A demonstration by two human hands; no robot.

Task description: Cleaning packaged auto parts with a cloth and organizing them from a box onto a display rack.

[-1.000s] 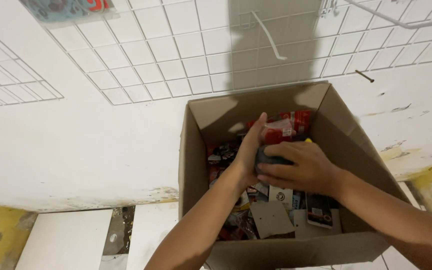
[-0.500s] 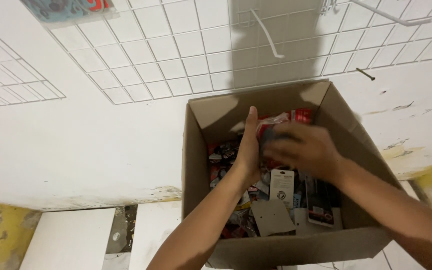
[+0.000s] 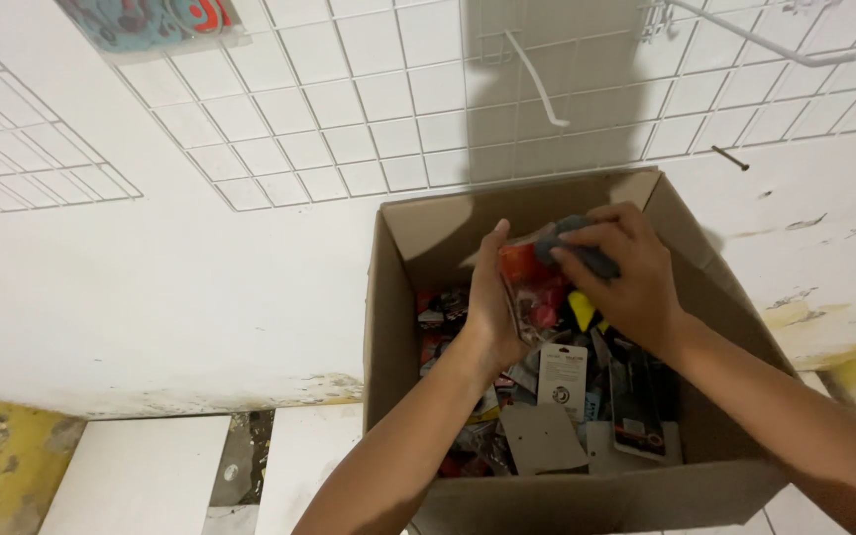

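An open cardboard box [image 3: 394, 327] stands on the floor against a white wall, filled with several small packaged items on cards [image 3: 559, 376]. Both my hands are inside the box near its far side. My left hand [image 3: 492, 302] steadies a clear packet with red contents [image 3: 532, 282] from the left. My right hand [image 3: 621, 272] grips the top of that same packet together with a dark grey-blue piece [image 3: 572, 238], raised above the other packages.
A white wire grid panel [image 3: 369, 119] hangs on the wall above the box, with white hooks [image 3: 537, 84] sticking out and a colourful packet [image 3: 151, 20] at the top left. White floor tiles [image 3: 131, 476] lie left of the box.
Both hands have risen a little from among the packages, lifting the red packet toward the box's far wall. The view has dropped slightly, showing more of the wall grid.
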